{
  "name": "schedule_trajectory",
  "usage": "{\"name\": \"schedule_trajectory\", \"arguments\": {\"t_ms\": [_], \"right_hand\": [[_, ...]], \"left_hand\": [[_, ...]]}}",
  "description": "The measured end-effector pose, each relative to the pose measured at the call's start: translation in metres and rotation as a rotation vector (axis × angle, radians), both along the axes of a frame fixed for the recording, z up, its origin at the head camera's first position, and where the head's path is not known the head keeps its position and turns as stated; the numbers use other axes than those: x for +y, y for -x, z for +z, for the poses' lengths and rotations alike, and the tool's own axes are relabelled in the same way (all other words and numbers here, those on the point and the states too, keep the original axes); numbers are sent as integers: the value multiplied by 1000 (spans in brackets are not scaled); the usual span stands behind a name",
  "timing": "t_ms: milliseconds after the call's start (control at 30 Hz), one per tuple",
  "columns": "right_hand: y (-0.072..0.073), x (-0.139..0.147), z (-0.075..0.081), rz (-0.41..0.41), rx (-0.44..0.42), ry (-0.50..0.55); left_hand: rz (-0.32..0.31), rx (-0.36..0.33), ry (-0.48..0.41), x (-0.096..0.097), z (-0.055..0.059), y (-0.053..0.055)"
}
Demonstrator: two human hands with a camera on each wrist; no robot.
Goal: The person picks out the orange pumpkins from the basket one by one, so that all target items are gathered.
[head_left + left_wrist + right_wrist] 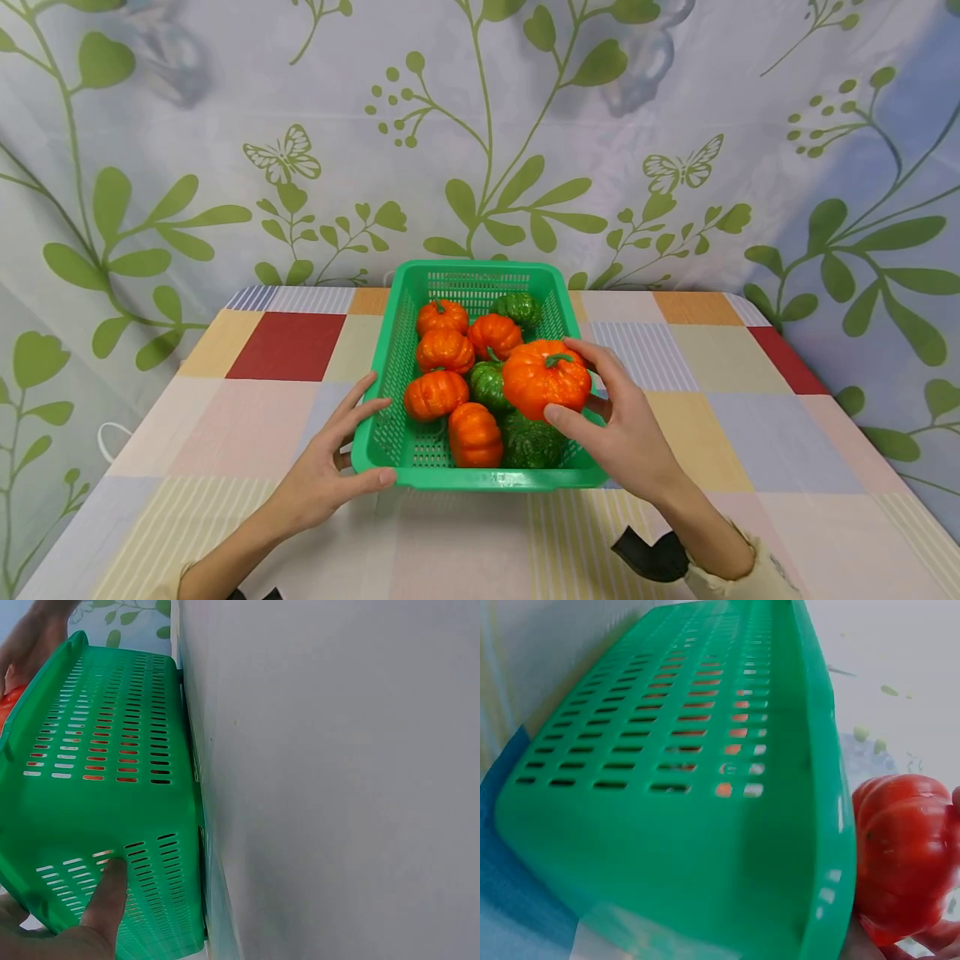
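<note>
My right hand (630,425) holds an orange pumpkin (546,379) with a green stem above the right side of a green plastic basket (480,478). Thumb and fingers pinch it from opposite sides; in the right wrist view the pumpkin (907,851) shows beyond the basket's rim. Fingers spread, my left hand (326,471) rests against the basket's front left corner. The left wrist view shows one fingertip touching the slotted wall (97,802). Inside the basket lie several orange pumpkins (446,350) and several green ones (517,309), some partly hidden by the held pumpkin.
A patchwork checked cloth (285,346) covers the table under the basket. Behind the table hangs a pale curtain (330,108) printed with green leaves and butterflies. A thin white loop (105,442) shows beside the table's left edge.
</note>
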State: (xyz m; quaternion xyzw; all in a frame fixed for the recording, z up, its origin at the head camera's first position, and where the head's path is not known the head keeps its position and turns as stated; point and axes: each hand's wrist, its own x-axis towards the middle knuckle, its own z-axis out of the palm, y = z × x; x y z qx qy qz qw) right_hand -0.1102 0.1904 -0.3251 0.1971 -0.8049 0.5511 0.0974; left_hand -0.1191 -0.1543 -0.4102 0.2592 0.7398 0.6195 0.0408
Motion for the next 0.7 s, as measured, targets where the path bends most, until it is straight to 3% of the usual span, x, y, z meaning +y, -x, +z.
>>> {"name": "schedule_trajectory", "arguments": {"t_ms": [433, 700], "right_hand": [[4, 26, -5, -135, 50, 123], [32, 51, -23, -323, 71, 91]], "left_hand": [[-14, -15, -7, 0, -1, 1], [-13, -47, 14, 1, 2, 0]]}}
